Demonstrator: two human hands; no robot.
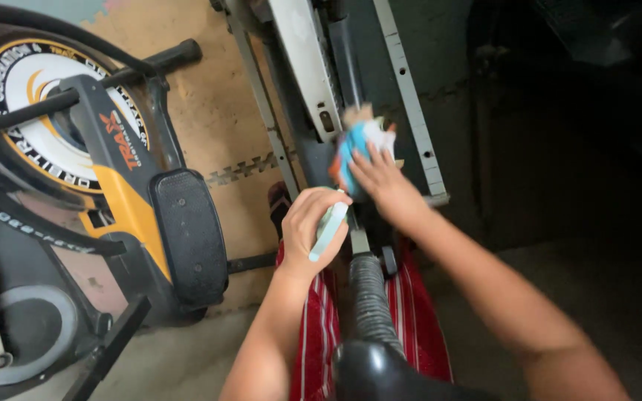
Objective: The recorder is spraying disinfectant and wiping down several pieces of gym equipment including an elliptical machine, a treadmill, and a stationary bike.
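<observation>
**Wiping down the exercise frame, cloth in one hand, bottle in the other**

At the far left stands an elliptical trainer (76, 186) with a black foot pedal (191, 238) and an orange-and-black housing, resting on a tan foam floor mat (217, 111); it is well apart from both hands.

Moving right, the person's left hand (315, 223) is curled closed around a slim pale-green bottle (328, 230), which runs diagonally through the fist with its lower end poking out below the fingers (336, 199). It sits just beside the dark upright bar.

Further right, the right hand (380, 182) lies flat and spread, fingers nearly straight, pressing a blue, white and orange cloth (354, 145) against the grey and white frame (313, 82) of a second machine. The cloth is blurred; it sits under and just beyond the fingertips, so only its upper part shows. Below the hands a ribbed black handle (369, 297) rises over red-striped clothing (410, 312).

To do this wipe well, it seems wise to keep the palm flat so the cloth stays bunched beneath the fingers, and to hold the bottle clear of the frame.
</observation>
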